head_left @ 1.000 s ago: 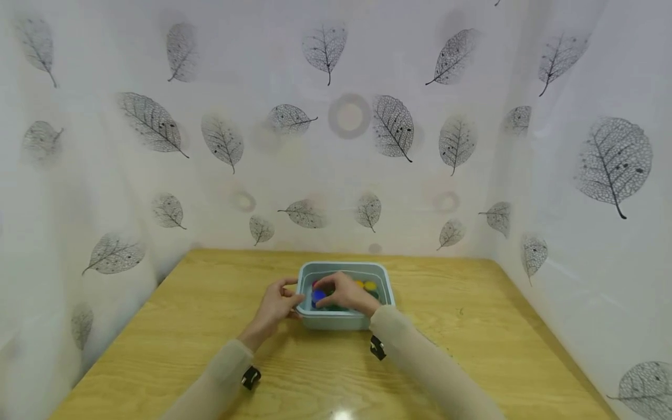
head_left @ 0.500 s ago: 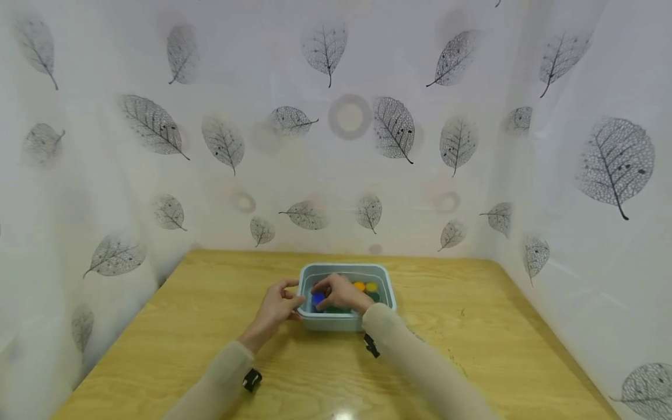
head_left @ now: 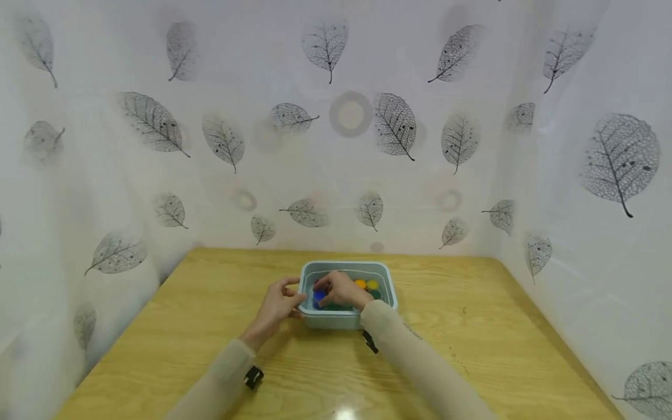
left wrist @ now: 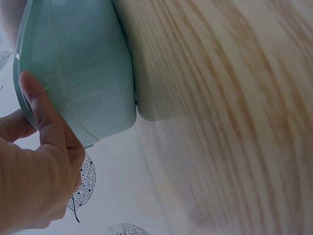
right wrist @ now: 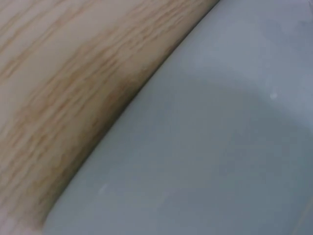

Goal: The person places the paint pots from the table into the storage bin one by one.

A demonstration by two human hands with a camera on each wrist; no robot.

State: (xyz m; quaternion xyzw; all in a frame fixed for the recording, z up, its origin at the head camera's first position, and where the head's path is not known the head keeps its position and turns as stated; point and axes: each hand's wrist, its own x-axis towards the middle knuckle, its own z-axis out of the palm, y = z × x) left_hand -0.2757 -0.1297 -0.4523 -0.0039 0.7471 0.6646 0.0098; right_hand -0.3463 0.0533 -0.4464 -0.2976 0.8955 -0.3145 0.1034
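A pale blue-green plastic box (head_left: 341, 321) stands on the wooden table. My left hand (head_left: 275, 303) grips its left rim; in the left wrist view, the fingers (left wrist: 41, 105) and thumb lie on either side of the rim. My right hand (head_left: 340, 290) reaches over the front wall into the box, its thumb and fingers curled at a blue round piece (head_left: 318, 299). Orange (head_left: 360, 284), yellow (head_left: 372, 284) and dark green (head_left: 374, 294) round pieces sit at the right inside. The right hand hides the middle of the box. Only the box's outer wall (right wrist: 195, 142) and the table show in the right wrist view.
The wooden table (head_left: 210, 303) extends around the box on all sides. A white curtain (head_left: 336, 169) with a grey leaf print hangs behind and at both sides. Small dark marks (head_left: 457, 356) lie on the table to the right.
My right hand has shifted slightly left inside the box, its forearm moving left too, and more of the dark green piece shows. The left hand keeps its grip on the rim.
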